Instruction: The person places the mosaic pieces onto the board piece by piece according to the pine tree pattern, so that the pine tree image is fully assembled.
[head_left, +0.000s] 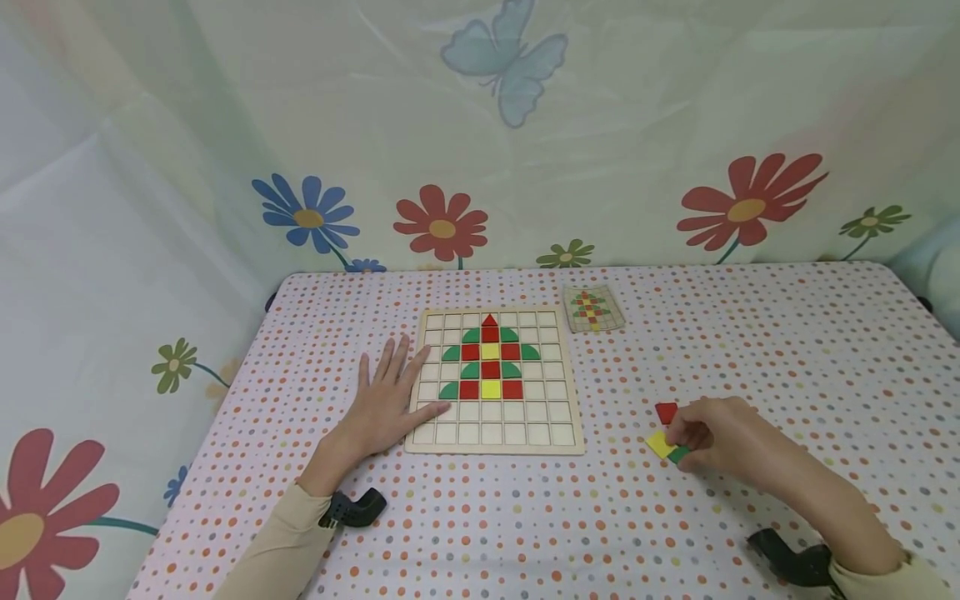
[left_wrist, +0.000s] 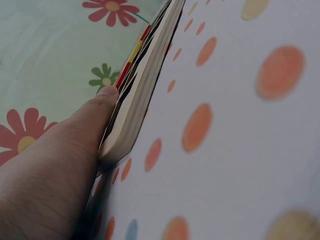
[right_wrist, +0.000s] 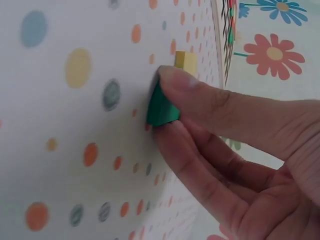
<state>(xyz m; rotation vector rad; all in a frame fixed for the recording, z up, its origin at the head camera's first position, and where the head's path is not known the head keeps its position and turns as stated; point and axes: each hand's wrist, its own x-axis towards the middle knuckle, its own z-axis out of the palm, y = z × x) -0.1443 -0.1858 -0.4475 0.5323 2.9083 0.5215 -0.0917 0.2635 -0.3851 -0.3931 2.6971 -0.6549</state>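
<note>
A wooden grid board point(head_left: 491, 433) lies on the table, with red, yellow and green pieces set in its squares in a tree shape. My left hand point(head_left: 382, 410) rests with fingers spread over the board's left edge; its thumb reaches onto the lower left squares. To the right of the board, my right hand point(head_left: 723, 437) pinches a green quarter-circle piece point(right_wrist: 162, 105) between thumb and fingers, at the tabletop. Right beside that piece lies a yellow square piece point(head_left: 660, 444). Just beyond it is a red piece point(head_left: 666, 413), partly covered by the hand.
A small pattern card point(head_left: 593, 309) showing a similar tree on a grid lies beyond the board's upper right corner. A dotted cloth point(head_left: 480, 525) covers the table. Behind the table's far edge hangs a flowered backdrop point(head_left: 615, 125).
</note>
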